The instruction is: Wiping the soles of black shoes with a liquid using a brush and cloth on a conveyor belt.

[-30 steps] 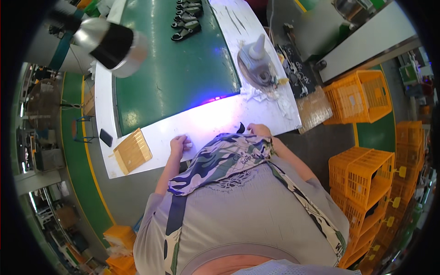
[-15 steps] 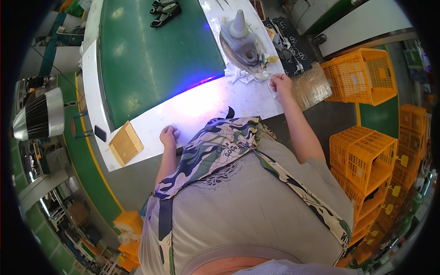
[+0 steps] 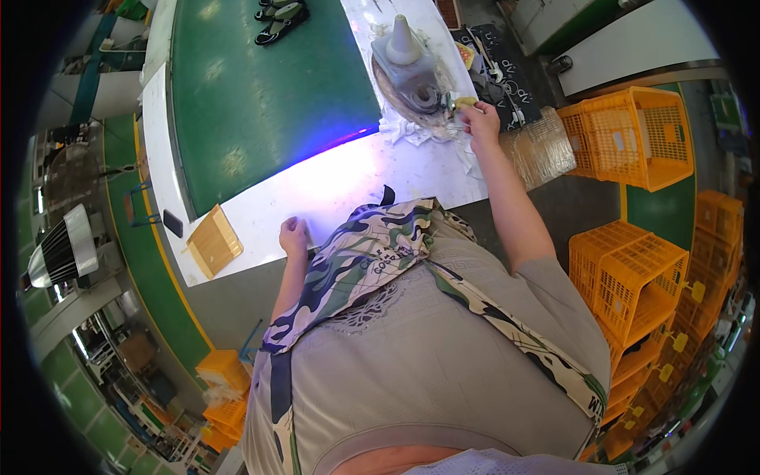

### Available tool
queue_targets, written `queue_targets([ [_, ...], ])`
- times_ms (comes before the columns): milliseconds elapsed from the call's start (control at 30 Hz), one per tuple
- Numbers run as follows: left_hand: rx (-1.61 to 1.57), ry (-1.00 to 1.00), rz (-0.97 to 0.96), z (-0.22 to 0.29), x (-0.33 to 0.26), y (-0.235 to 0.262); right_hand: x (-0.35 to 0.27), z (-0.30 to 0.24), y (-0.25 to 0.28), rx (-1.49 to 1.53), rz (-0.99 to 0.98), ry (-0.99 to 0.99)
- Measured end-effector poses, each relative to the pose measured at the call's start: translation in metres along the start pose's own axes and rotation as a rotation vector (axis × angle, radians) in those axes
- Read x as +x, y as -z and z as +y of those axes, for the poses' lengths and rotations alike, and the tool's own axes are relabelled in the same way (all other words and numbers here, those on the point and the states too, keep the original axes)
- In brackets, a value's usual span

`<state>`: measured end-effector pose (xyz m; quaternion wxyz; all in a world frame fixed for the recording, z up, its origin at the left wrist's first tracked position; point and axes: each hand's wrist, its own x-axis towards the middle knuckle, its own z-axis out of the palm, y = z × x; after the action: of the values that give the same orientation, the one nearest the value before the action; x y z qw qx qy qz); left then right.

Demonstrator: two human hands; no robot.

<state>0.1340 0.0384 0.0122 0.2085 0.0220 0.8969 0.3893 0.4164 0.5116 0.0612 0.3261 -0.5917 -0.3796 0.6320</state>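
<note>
My right hand (image 3: 480, 125) is at the table's right side, its fingers closed at the short yellowish handle of what looks like a brush (image 3: 465, 102). The brush lies at the rim of a round, stained tray (image 3: 387, 89). On that tray stand a translucent bottle with a cone-shaped top (image 3: 404, 46) and a dark, ring-shaped opening or roll (image 3: 427, 96). Crumpled white cloth or paper (image 3: 404, 130) lies below the tray. My left hand (image 3: 293, 235) is at the near table edge with its fingers curled; anything inside them is hidden.
A green conveyor belt (image 3: 269, 103) carries dark shoes (image 3: 279, 25) at its far end. The white tabletop (image 3: 332, 178) is brightly lit. A phone (image 3: 172, 223) and a tan cardboard piece (image 3: 214, 242) lie at left. Orange crates (image 3: 625, 273) are stacked at right.
My right hand has moved up and slightly left, from the white cloth by the tray to the brush handle. The left hand stays at the table edge. The view has shifted slightly.
</note>
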Motion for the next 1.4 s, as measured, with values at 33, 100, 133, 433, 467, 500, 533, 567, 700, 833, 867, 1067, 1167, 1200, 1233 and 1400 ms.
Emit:
queue_targets([
  [33,0.085,-0.033,-0.004,0.001,-0.003,0.0,0.0,0.001,-0.003,0.001,-0.001,-0.002],
  [100,0.172,-0.067,-0.008,0.005,-0.01,-0.001,0.001,0.001,-0.006,-0.017,0.014,0.004],
  [133,0.218,-0.068,-0.012,0.008,-0.013,-0.002,0.004,0.002,-0.005,-0.015,0.014,0.004],
  [433,0.452,-0.153,-0.064,0.021,-0.02,-0.002,0.026,0.015,0.002,0.09,-0.04,-0.07],
  [467,0.462,-0.177,-0.073,0.02,-0.02,-0.002,0.026,0.014,0.004,0.098,-0.061,-0.071],
  [500,0.463,-0.179,-0.074,0.022,-0.019,-0.002,0.028,0.014,0.005,0.107,-0.077,-0.072],
  [533,0.466,-0.177,-0.092,0.024,-0.019,-0.002,0.029,0.014,0.006,0.109,-0.075,-0.072],
  [567,0.469,-0.175,-0.111,0.026,-0.019,-0.002,0.03,0.014,0.007,0.101,-0.074,-0.081],
  [700,0.493,-0.148,-0.12,0.028,-0.013,0.0,0.029,0.012,0.007,0.128,-0.151,-0.087],
  [833,0.536,-0.094,-0.197,0.03,-0.001,-0.001,0.021,0.008,-0.003,-0.071,-0.117,0.017],
  [867,0.557,-0.074,-0.239,0.032,0.003,-0.002,0.026,0.007,-0.002,-0.085,-0.082,0.008],
  [1067,0.588,-0.082,-0.435,0.042,0.026,0.001,-0.002,-0.009,0.018,0.187,0.001,-0.068],
  [1167,0.493,-0.061,-0.548,0.04,0.044,0.014,-0.035,-0.02,0.043,0.349,-0.006,-0.061],
  [1200,0.474,-0.064,-0.598,0.056,0.042,0.008,-0.047,-0.021,0.061,0.407,-0.046,-0.047],
  [1233,0.483,-0.073,-0.621,0.061,0.043,0.009,-0.06,-0.02,0.074,0.467,-0.099,-0.036],
  [1400,0.587,-0.107,-0.776,0.075,0.051,0.014,-0.136,-0.015,0.115,0.582,-0.088,0.095],
])
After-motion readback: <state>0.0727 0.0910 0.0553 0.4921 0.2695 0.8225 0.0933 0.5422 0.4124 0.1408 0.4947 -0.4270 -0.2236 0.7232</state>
